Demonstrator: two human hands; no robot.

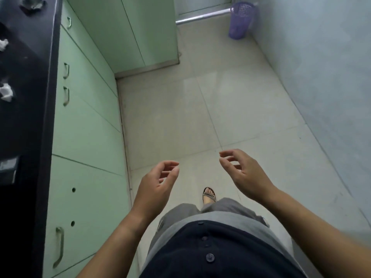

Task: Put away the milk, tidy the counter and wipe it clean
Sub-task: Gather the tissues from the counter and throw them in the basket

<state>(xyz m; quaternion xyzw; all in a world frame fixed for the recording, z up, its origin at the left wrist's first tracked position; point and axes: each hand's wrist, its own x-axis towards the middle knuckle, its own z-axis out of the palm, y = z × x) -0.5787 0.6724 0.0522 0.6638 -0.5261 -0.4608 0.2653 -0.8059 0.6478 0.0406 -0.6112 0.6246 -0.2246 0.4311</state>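
The black counter (34, 81) runs along the left edge of the view. Crumpled white paper scraps lie on it, one (6, 93) near the middle and another (3, 44) further back. A grey crumpled wad (32, 4) sits at its far end. My left hand (157, 183) and my right hand (244, 173) hang over the floor in front of my body, both empty with fingers loosely curled and apart. Neither hand touches the counter. No milk is in view.
Pale green cabinet doors with metal handles (84, 125) stand under the counter. A tall green cupboard (128, 31) stands at the back. A purple mesh waste basket (242, 20) sits in the far right corner by the wall. Beige floor tiles (220, 109) stretch ahead.
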